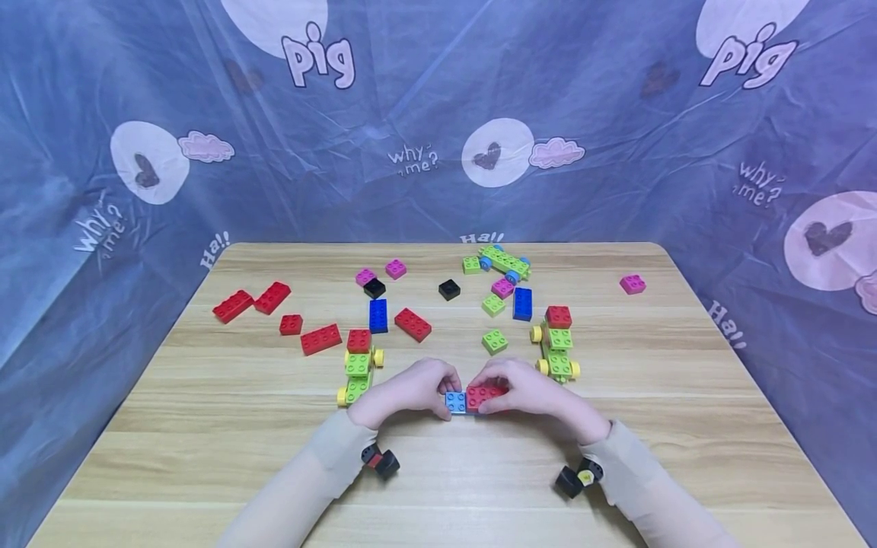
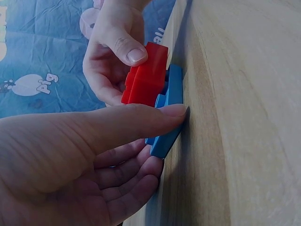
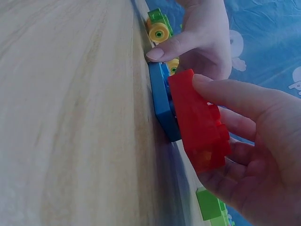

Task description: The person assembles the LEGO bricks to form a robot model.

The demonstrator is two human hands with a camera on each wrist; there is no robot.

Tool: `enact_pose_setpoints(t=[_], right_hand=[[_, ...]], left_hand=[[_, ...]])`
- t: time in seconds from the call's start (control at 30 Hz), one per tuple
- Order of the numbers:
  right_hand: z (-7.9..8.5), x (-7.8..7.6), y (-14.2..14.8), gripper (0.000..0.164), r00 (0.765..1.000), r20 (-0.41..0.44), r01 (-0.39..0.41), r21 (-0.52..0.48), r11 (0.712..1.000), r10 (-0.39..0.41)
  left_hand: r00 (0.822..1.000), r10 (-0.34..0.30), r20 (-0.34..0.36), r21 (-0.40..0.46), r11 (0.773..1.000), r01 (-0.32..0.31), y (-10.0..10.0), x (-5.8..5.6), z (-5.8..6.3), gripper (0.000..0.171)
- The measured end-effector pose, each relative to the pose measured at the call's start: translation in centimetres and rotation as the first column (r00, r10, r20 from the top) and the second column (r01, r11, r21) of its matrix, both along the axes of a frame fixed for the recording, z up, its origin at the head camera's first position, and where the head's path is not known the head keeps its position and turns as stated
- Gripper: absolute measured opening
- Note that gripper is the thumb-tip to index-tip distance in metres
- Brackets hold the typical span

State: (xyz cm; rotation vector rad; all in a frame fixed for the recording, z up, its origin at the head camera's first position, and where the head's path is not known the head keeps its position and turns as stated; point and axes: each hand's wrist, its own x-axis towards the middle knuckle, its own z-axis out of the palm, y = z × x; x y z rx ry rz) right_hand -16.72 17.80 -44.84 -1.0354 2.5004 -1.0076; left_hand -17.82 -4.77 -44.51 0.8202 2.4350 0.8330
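Between thumb and fingers, my left hand (image 1: 426, 384) holds one end of a blue building brick (image 1: 455, 402), low at the tabletop. My right hand (image 1: 522, 385) pinches a red building brick (image 1: 484, 396) over the blue one's other end. In the right wrist view the red brick (image 3: 194, 122) is slightly tilted against the blue brick (image 3: 162, 103); whether the studs are fully pressed together I cannot tell. From the left wrist view, my left thumb crosses the blue brick (image 2: 175, 89), hiding part of it.
Green cars with yellow wheels, each topped with red, stand left (image 1: 358, 365) and right (image 1: 558, 350) of the hands. Farther back lie a green car base (image 1: 505, 261) with blue wheels, red bricks (image 1: 320, 339), blue bricks (image 1: 378, 315), black bricks (image 1: 449, 289), and several pink and green ones.
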Motion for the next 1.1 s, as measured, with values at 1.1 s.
enact_pose_setpoints(t=[1.1], right_hand=[[0.60,-0.28,-0.42,0.034,0.998,0.055,0.019,0.040,0.999,-0.022]], left_hand=[[0.999,0.025,0.021,-0.001,1.000,-0.025,0.05,-0.26,-0.21,0.036]])
